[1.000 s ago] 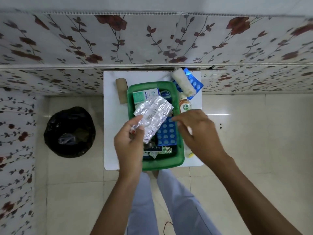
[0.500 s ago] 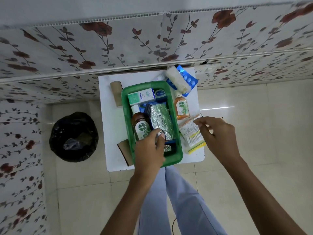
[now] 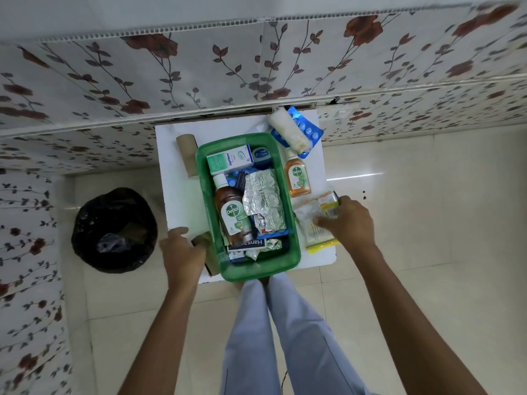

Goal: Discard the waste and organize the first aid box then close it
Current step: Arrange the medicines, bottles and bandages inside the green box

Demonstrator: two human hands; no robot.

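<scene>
Green first aid box sits open on the white table; my right hand grasps a yellow-edged packet right of it, my left hand clasps a cardboard tube left of it.

There is a single view, from a wide-angle camera worn on the person's head, looking steeply down and forward so the white surface sits in the centre of the frame with the floral wall bending across the top. It is close enough that both forearms enter from the bottom edge, while the floor and a black bin at left centre also fit in.
</scene>
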